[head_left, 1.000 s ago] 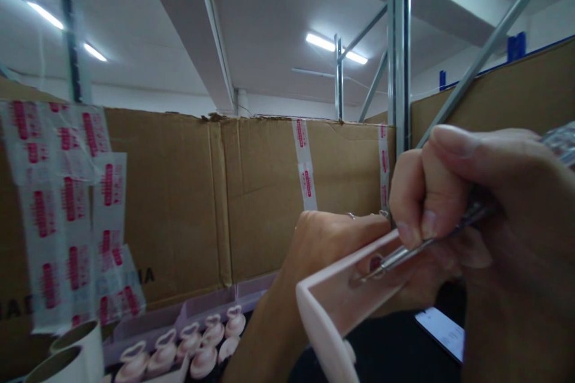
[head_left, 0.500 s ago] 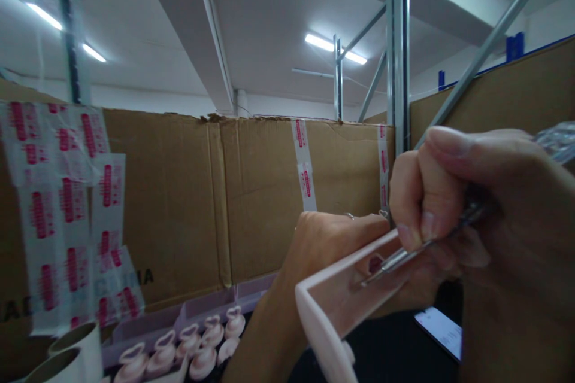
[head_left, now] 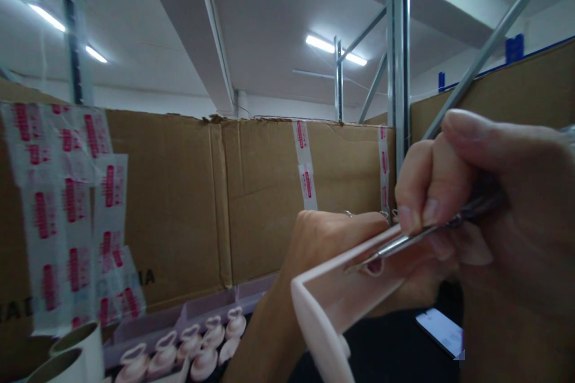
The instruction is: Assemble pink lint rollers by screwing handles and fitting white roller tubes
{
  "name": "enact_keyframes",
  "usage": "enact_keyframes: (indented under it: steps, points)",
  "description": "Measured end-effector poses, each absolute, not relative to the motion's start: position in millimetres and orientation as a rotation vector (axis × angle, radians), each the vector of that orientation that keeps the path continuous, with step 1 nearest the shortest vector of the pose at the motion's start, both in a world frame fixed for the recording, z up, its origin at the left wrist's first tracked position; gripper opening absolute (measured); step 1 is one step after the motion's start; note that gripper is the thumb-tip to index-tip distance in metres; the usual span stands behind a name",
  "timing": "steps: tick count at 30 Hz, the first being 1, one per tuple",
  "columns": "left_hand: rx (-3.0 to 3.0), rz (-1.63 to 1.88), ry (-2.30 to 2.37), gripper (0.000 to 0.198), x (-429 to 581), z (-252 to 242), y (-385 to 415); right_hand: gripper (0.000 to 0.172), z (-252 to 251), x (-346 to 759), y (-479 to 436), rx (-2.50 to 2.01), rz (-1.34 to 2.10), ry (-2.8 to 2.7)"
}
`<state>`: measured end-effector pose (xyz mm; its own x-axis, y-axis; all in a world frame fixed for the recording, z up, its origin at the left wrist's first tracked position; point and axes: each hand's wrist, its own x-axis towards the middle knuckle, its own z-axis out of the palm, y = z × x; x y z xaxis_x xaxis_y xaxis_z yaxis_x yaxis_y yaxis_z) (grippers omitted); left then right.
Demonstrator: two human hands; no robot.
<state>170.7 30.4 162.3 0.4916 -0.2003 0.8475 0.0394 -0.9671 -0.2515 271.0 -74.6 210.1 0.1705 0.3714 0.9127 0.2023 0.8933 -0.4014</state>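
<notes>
My right hand (head_left: 485, 191) is closed in a pinch round a thin metal tool (head_left: 404, 244), whose tip lies inside a pale pink, open frame-like plastic part (head_left: 314, 305). My left hand (head_left: 332, 236) sits behind that part and holds it up close to the camera; its fingers are mostly hidden by the part. A small dark pink spot (head_left: 374, 266) shows at the tool's tip.
Taped cardboard walls (head_left: 188, 191) stand behind. Several pink moulded pieces (head_left: 197, 350) lie in a pale tray (head_left: 211, 305) at lower left, beside white tubes (head_left: 76, 353). A phone-like object (head_left: 440, 332) lies on the dark surface. Metal racking (head_left: 398, 60) rises at right.
My right hand has risen slightly and shifted right, and the tool lies flatter across the pink part. The part itself has barely moved.
</notes>
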Motion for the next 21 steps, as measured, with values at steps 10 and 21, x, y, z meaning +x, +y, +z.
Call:
enact_keyframes:
  steps: [10, 21]
  points:
    - [-2.549, -1.467, 0.13, 0.035, 171.9, 161.8, 31.2, 0.052, 201.0, 269.2, -75.5, -0.544, -0.009, -1.37]
    - [-2.654, -1.396, 0.084, 0.027, 169.4, 157.2, 35.8, 0.043, 201.3, 271.6, -80.6, -0.547, -0.026, -1.544]
